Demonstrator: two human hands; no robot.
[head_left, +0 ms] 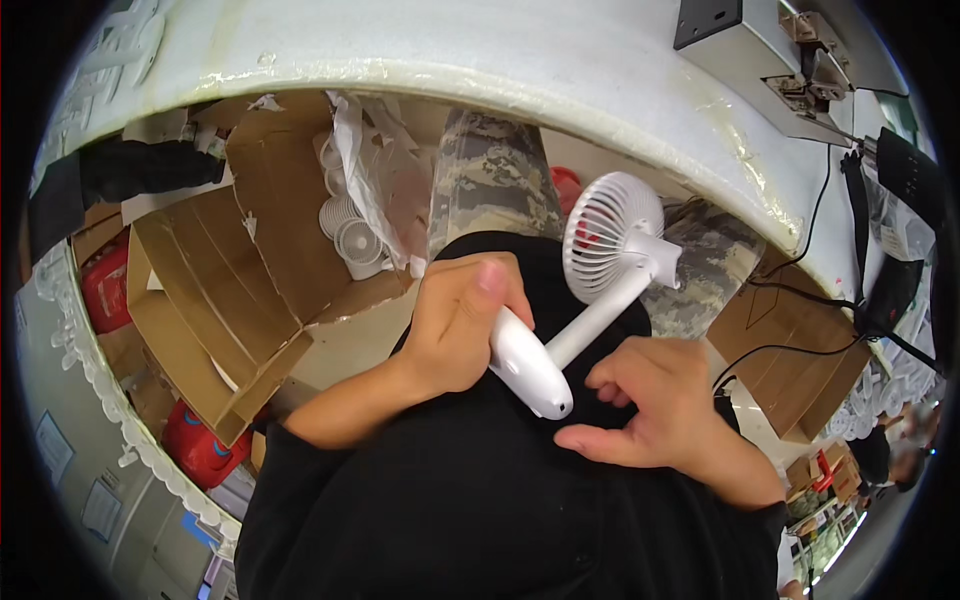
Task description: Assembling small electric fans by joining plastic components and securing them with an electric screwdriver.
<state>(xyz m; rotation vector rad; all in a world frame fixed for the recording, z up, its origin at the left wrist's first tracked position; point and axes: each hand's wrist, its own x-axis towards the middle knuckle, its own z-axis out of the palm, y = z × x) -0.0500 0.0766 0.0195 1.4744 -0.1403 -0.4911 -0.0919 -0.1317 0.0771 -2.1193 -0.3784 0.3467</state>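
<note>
A small white desk fan (600,310) lies tilted above my lap, its round caged head (610,235) pointing away from me toward the table edge. My left hand (462,325) is closed round the left end of its oval base (530,370), thumb on top. Close to the right end of that base is my right hand (650,405), thumb and fingers curved apart with a gap between them. Nothing shows in the right hand, and it seems not to touch the fan.
A white-covered table (450,50) curves across the far side, bearing a metal machine (775,65) at right. An opened cardboard box (280,240) with white fan parts (358,240) stands at left. Another box (790,350) and black cables (800,290) are at right.
</note>
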